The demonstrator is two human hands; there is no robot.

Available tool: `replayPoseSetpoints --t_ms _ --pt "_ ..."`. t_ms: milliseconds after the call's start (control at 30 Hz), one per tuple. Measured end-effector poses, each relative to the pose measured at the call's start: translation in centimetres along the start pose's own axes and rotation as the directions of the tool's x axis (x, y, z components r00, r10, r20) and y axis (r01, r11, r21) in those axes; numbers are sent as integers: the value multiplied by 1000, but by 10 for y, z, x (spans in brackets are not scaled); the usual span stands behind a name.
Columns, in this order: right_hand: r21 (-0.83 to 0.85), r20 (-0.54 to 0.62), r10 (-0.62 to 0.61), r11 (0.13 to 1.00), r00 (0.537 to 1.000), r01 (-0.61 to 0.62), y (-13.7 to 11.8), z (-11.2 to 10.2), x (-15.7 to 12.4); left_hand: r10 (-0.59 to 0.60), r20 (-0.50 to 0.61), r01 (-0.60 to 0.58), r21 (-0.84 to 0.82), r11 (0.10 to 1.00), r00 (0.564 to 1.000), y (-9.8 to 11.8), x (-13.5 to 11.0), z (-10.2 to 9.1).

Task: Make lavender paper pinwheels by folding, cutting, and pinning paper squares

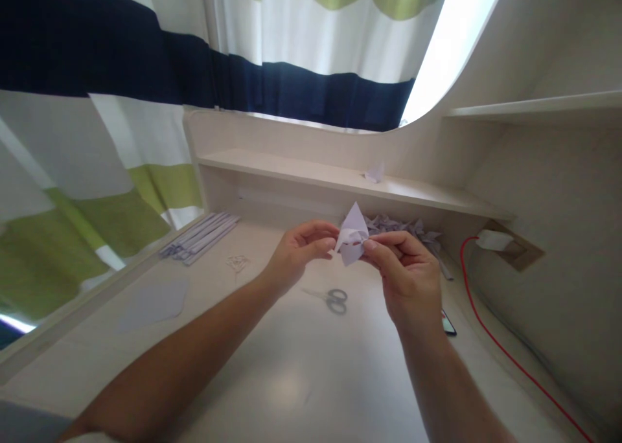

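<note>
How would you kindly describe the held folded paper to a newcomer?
Find the white desk, then the right hand above it. That hand pinches the pointed folded paper; unlike the paper pile behind, it is held in the air.

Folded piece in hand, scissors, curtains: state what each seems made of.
Folded piece: probably matte paper, given its thin pointed flaps and edges. Scissors: grey handles look like dull plastic; blades likely metal, but blurred. Curtains: likely matte fabric, hanging in folds.

There are two hands (408,271), one pair of scissors (330,298) and probably one phone (448,325).
</note>
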State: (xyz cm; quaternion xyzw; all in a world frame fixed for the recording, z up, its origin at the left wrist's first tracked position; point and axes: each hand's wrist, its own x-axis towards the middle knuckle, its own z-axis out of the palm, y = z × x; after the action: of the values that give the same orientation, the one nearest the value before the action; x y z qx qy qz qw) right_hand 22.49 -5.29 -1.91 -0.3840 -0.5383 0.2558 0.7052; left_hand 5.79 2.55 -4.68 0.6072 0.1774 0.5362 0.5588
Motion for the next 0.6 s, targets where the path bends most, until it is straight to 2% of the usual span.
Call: replayPoseSetpoints --t_ms 133,300,467,600 --pt "-149 -34 -80 986 996 74 -8 4 -7 19 34 -18 -17 1000 999 -3 -4 0" --pt "-211 0 -110 972 994 107 -12 5 -12 73 30 -74 38 997 997 -6 -4 1" --pt "-343 14 -151 928 988 147 -16 4 -13 47 -17 -45 59 997 999 -3 -7 5" --pt "-403 39 -165 900 985 167 -18 3 -14 27 8 -27 19 999 1000 -2 -7 6"
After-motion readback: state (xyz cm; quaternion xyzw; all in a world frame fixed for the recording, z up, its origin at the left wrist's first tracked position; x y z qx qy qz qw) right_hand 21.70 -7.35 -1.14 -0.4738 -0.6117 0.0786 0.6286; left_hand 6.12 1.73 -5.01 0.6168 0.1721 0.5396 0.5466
